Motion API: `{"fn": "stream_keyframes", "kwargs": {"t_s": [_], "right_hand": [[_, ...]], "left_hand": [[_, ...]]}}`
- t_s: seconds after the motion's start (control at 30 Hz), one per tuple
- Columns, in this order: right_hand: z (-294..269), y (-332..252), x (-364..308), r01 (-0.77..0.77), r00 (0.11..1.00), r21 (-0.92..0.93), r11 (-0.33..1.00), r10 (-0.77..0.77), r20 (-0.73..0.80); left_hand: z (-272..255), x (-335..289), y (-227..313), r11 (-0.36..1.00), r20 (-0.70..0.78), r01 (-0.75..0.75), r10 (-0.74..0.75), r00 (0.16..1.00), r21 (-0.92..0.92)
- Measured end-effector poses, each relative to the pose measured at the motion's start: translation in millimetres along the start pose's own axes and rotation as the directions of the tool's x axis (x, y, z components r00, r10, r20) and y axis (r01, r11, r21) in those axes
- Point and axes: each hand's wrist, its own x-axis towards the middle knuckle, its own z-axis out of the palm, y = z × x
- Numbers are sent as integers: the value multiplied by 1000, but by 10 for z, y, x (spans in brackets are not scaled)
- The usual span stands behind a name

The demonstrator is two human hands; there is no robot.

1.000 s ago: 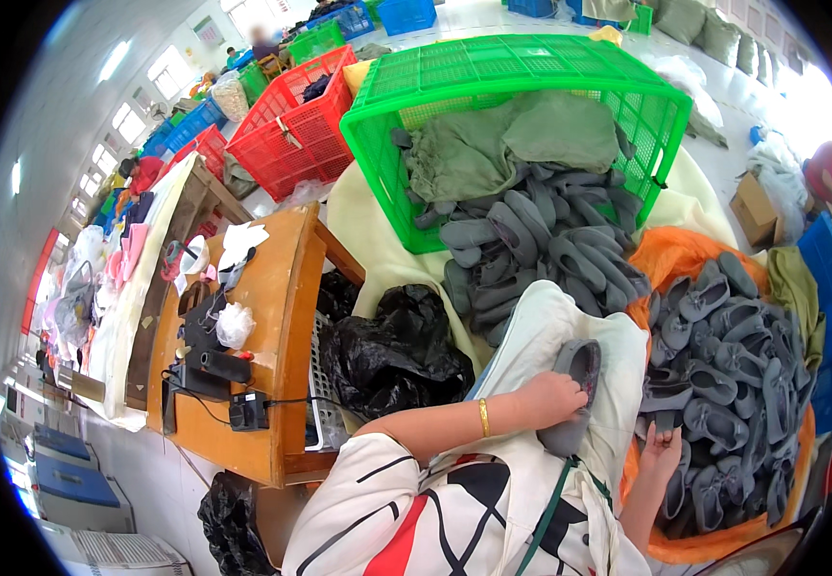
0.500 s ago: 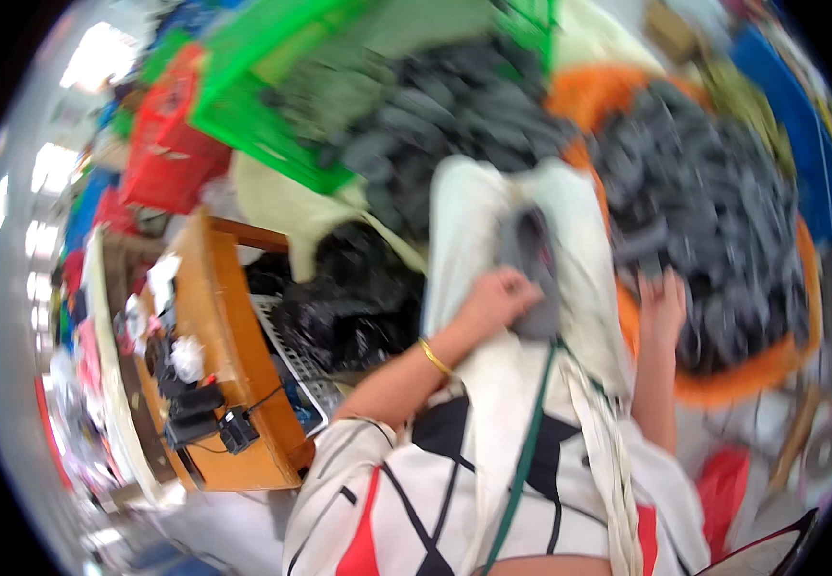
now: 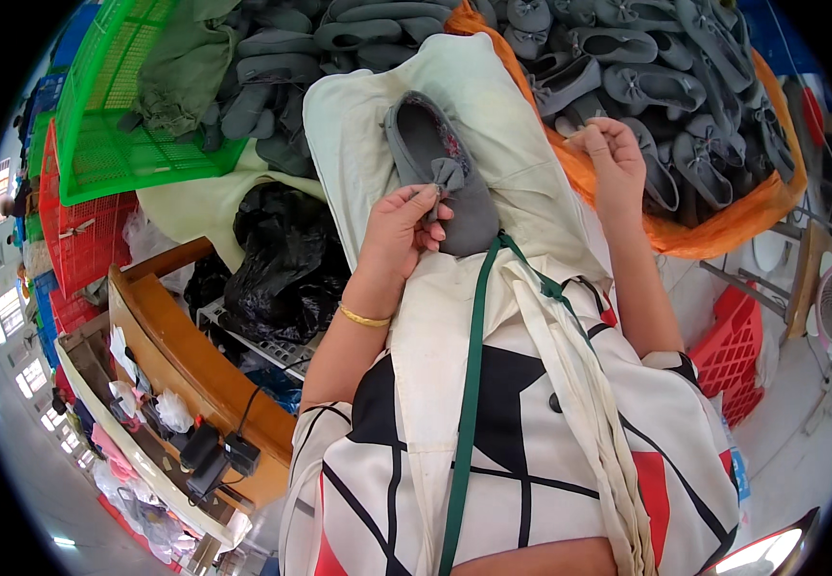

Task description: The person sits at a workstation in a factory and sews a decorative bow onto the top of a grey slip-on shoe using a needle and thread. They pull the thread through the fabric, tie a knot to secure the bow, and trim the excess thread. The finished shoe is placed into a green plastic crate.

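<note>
Our left hand (image 3: pixel 402 230) is pinching the bow (image 3: pixel 448 175) of a grey flat (image 3: pixel 476 213) over cream cloth (image 3: pixel 512 144); our right hand (image 3: pixel 616 173) is pinching, contents unclear; a green crate (image 3: pixel 109 158) is standing upper left.

Bright, even indoor light. Windows (image 3: pixel 5 315) at far left blown out white; strip lamp (image 3: pixel 63 543) glowing lower left. Small glints on black plastic (image 3: pixel 277 274), white glare on a glossy surface (image 3: pixel 771 552) lower right. Shadows soft, deepest among heaped shoes (image 3: pixel 654 88). Shoe (image 3: pixel 474 216) mid-frame reads crisp. Fisheye bows the counter (image 3: pixel 181 350); left rim squeezed, softer; corners black.
</note>
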Motion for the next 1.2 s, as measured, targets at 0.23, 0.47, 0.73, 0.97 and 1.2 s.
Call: {"fn": "stream_keyframes", "kwargs": {"t_s": [0.23,0.47,0.73,0.97,1.2], "right_hand": [[382,-349,-295,-343,752,-163,925,374,542],[819,-19,-343,262,699,-338,904,64,712],[840,-130,-302,12,757,-449,893,285,588],[790,-45,-444,200,781,-473,858,153,606],[808,-4,-436,216,774,-463,860,138,618]], "left_hand": [[-10,23,49,996,12,59,-58,998,-60],[-16,49,39,991,20,97,-96,995,-95],[-79,66,37,976,14,150,-149,989,-156],[-98,83,38,964,32,179,-176,984,-194],[-121,86,18,959,54,175,-167,984,-223]]}}
